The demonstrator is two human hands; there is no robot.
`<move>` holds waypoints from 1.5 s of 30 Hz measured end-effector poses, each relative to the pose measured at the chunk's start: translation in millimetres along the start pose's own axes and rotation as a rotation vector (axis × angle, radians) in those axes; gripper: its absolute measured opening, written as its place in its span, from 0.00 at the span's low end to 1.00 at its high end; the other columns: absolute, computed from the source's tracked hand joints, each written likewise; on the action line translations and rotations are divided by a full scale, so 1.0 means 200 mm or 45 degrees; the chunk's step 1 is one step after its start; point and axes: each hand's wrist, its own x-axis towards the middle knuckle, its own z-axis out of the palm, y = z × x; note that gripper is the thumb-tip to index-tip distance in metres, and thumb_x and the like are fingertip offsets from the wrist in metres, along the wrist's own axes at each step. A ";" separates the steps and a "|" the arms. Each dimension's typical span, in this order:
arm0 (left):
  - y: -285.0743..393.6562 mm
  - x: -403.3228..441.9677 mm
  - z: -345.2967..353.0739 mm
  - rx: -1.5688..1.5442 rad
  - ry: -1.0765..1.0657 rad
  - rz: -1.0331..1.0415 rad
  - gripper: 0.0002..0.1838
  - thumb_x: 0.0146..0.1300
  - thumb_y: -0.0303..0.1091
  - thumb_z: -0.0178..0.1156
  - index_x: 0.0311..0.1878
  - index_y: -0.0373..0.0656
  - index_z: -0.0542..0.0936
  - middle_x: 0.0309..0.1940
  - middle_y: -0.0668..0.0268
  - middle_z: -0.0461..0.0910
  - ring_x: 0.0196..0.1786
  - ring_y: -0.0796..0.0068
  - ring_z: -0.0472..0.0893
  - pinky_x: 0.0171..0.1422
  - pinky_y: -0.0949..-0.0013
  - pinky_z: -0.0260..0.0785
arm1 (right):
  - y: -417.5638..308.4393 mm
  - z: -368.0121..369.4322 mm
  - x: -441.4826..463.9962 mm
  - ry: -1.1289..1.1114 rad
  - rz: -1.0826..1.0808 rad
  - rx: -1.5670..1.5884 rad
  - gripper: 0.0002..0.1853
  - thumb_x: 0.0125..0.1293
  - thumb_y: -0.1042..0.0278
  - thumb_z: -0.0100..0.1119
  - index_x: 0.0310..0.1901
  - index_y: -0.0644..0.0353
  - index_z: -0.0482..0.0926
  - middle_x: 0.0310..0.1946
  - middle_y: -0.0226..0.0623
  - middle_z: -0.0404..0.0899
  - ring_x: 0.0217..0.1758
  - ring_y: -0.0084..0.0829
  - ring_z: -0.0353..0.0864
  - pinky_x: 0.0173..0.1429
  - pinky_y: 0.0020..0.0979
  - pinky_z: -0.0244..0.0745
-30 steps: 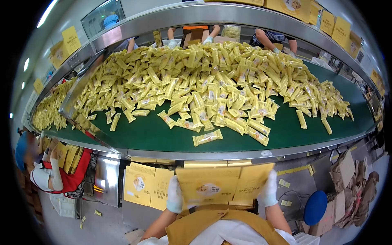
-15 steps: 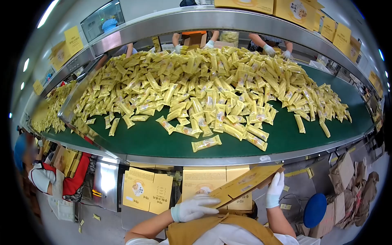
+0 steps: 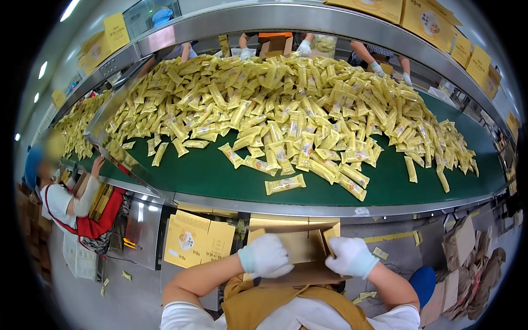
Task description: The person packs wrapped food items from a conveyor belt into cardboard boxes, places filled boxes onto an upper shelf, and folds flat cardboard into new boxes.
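A yellow cardboard box (image 3: 301,246) stands opened out in front of my body, its brown inside facing up. My left hand (image 3: 266,257), in a white glove, has its fingers curled at the box's left side. On the other side, my gloved right hand (image 3: 350,257) is closed on the right flap. The gloves partly hide both side flaps. Beyond the box, a large heap of yellow-wrapped snack packets (image 3: 286,104) covers much of the green conveyor belt (image 3: 220,190).
Flattened yellow boxes (image 3: 197,239) lie left of my box. A blue stool (image 3: 423,286) and crumpled brown cardboard (image 3: 467,269) are at the right. A co-worker in a red apron (image 3: 102,220) stands at the left. Other people's gloved hands (image 3: 303,48) are behind the heap.
The flat, folded box I held tilted is now opened out into a box shape. My right hand has moved down and left. The co-worker at left has raised an arm towards the belt.
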 end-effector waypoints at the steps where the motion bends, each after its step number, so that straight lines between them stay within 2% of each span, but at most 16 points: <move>1: -0.07 0.02 0.09 -0.011 -0.083 -0.028 0.19 0.62 0.44 0.61 0.15 0.50 0.76 0.20 0.65 0.78 0.23 0.60 0.75 0.32 0.59 0.65 | -0.01 0.01 0.05 0.025 -0.022 -0.021 0.18 0.60 0.50 0.59 0.33 0.60 0.75 0.34 0.51 0.82 0.41 0.53 0.84 0.47 0.48 0.79; 3: -0.08 0.11 0.10 0.016 -0.505 -0.141 0.19 0.66 0.46 0.59 0.20 0.49 0.79 0.23 0.64 0.81 0.28 0.59 0.78 0.39 0.59 0.67 | 0.02 0.02 0.18 -0.091 -0.094 -0.031 0.32 0.59 0.35 0.63 0.39 0.64 0.77 0.41 0.52 0.81 0.45 0.53 0.83 0.51 0.47 0.79; 6: -0.13 0.11 0.26 -0.025 -0.526 -0.119 0.14 0.66 0.47 0.58 0.29 0.49 0.82 0.33 0.63 0.84 0.40 0.63 0.81 0.56 0.60 0.68 | 0.10 0.02 0.17 -0.228 -0.423 0.067 0.41 0.54 0.28 0.65 0.50 0.66 0.79 0.45 0.53 0.80 0.49 0.51 0.82 0.55 0.45 0.77; 8: -0.12 0.14 0.22 0.247 0.079 0.063 0.14 0.62 0.45 0.62 0.47 0.50 0.82 0.52 0.64 0.81 0.57 0.63 0.77 0.74 0.53 0.59 | 0.18 0.04 0.12 -0.153 -0.582 0.188 0.46 0.50 0.29 0.71 0.57 0.66 0.78 0.49 0.52 0.77 0.53 0.50 0.79 0.58 0.43 0.76; 10: -0.05 0.14 0.11 0.574 0.512 -0.156 0.16 0.58 0.45 0.65 0.48 0.50 0.81 0.52 0.65 0.81 0.56 0.61 0.78 0.70 0.52 0.64 | 0.19 0.04 0.05 -0.033 -0.632 0.273 0.44 0.49 0.34 0.75 0.57 0.66 0.78 0.49 0.51 0.76 0.53 0.49 0.78 0.59 0.42 0.75; 15: -0.06 0.17 -0.07 -0.014 0.018 -0.723 0.23 0.59 0.47 0.67 0.57 0.52 0.80 0.52 0.62 0.81 0.52 0.58 0.81 0.64 0.56 0.70 | 0.21 0.27 0.02 0.448 0.013 0.594 0.61 0.43 0.51 0.85 0.73 0.69 0.56 0.54 0.49 0.65 0.55 0.42 0.72 0.62 0.41 0.73; 17: -0.04 0.26 -0.22 -0.366 -0.512 -0.840 0.33 0.60 0.52 0.67 0.66 0.51 0.74 0.60 0.56 0.78 0.63 0.52 0.76 0.68 0.49 0.67 | 0.20 0.36 0.06 0.553 0.183 0.703 0.61 0.43 0.51 0.85 0.73 0.70 0.56 0.55 0.52 0.64 0.57 0.43 0.71 0.64 0.41 0.72; 20: -0.01 0.17 0.05 -0.077 -0.173 -0.552 0.46 0.54 0.61 0.69 0.73 0.49 0.68 0.72 0.50 0.67 0.75 0.47 0.65 0.72 0.37 0.58 | 0.23 0.47 0.13 0.609 0.221 0.714 0.62 0.44 0.51 0.85 0.74 0.71 0.55 0.57 0.55 0.64 0.60 0.47 0.70 0.68 0.42 0.70; 23: 0.11 0.20 0.07 0.091 -0.420 -0.636 0.61 0.46 0.70 0.69 0.80 0.51 0.57 0.79 0.41 0.51 0.78 0.37 0.55 0.73 0.27 0.48 | 0.23 0.46 0.14 0.538 0.146 0.723 0.58 0.49 0.53 0.82 0.74 0.71 0.55 0.58 0.55 0.67 0.64 0.46 0.69 0.68 0.40 0.70; 26: 0.13 0.21 0.00 0.071 -0.477 -0.636 0.62 0.46 0.68 0.69 0.81 0.50 0.55 0.78 0.38 0.50 0.77 0.35 0.56 0.74 0.31 0.49 | 0.40 0.58 0.14 0.530 0.087 1.306 0.47 0.60 0.56 0.74 0.73 0.71 0.58 0.56 0.49 0.73 0.57 0.40 0.76 0.61 0.36 0.75; 28: 0.09 0.19 -0.05 -0.025 -0.328 -0.690 0.61 0.48 0.65 0.69 0.81 0.48 0.54 0.78 0.38 0.50 0.77 0.36 0.56 0.75 0.35 0.50 | 0.56 0.55 0.14 0.338 0.200 2.324 0.31 0.75 0.56 0.53 0.71 0.69 0.64 0.50 0.40 0.80 0.40 0.26 0.81 0.48 0.30 0.79; 30: 0.01 0.11 -0.05 -0.186 -0.014 -0.791 0.60 0.51 0.62 0.69 0.82 0.46 0.51 0.79 0.40 0.50 0.79 0.39 0.56 0.77 0.39 0.50 | 0.63 0.58 0.09 0.680 0.357 1.980 0.31 0.80 0.50 0.43 0.70 0.70 0.66 0.60 0.45 0.76 0.61 0.31 0.77 0.62 0.30 0.74; 34: -0.12 0.03 0.08 -1.235 0.660 -0.740 0.55 0.58 0.52 0.68 0.82 0.43 0.49 0.79 0.44 0.51 0.79 0.46 0.58 0.80 0.52 0.55 | 0.63 0.69 0.13 0.751 0.040 1.248 0.31 0.80 0.45 0.42 0.71 0.63 0.67 0.61 0.40 0.76 0.63 0.32 0.75 0.68 0.36 0.72; 36: -0.08 0.04 0.23 -2.296 0.825 -0.642 0.52 0.61 0.47 0.68 0.82 0.43 0.49 0.80 0.47 0.51 0.79 0.50 0.60 0.80 0.56 0.56 | 0.57 0.77 0.13 0.857 0.074 1.212 0.33 0.77 0.54 0.49 0.75 0.64 0.58 0.67 0.49 0.71 0.67 0.39 0.74 0.69 0.36 0.71; 38: -0.03 -0.04 0.42 -2.627 0.787 -0.697 0.41 0.71 0.50 0.56 0.81 0.44 0.53 0.77 0.52 0.59 0.76 0.53 0.66 0.79 0.54 0.61 | 0.40 0.61 0.07 0.911 0.175 0.996 0.40 0.73 0.64 0.55 0.79 0.63 0.47 0.72 0.61 0.64 0.72 0.48 0.72 0.70 0.40 0.70; 45: 0.06 -0.14 0.76 -2.820 0.828 -1.123 0.37 0.78 0.63 0.36 0.78 0.45 0.62 0.71 0.59 0.71 0.71 0.61 0.72 0.75 0.55 0.65 | 0.05 0.17 -0.06 0.547 0.294 0.507 0.43 0.63 0.76 0.48 0.79 0.66 0.41 0.40 0.72 0.80 0.40 0.69 0.80 0.48 0.57 0.77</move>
